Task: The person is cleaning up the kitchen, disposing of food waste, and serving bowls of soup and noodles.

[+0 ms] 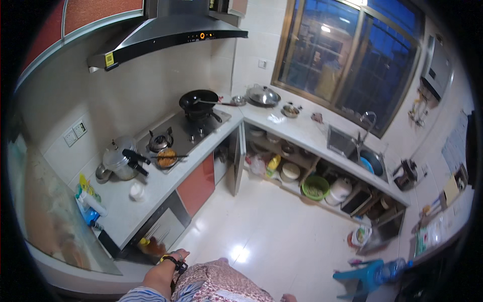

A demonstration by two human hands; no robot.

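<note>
At the lower left, my left hand (182,254) hangs beside the patterned apron (226,277), below the counter's near end. A dark band with a small device circles its wrist. Nothing shows in that hand, though its fingers are too small to read. Only a bit of my right hand (289,298) enters at the bottom edge; what it may hold is hidden. A lower drawer front (162,228) with a yellow and reddish-brown image or reflection is nearest my left hand. On the stove (181,130) stand a black wok (199,99) and a bowl of orange-brown food (166,157) with chopsticks across it.
A pressure cooker (120,158) and a white container (137,191) stand on the left counter. An open cabinet door (238,158) juts into the floor space. Under the far counter sits a green basin (315,188). A blue stool (356,277) stands at right, below the sink (341,141) side.
</note>
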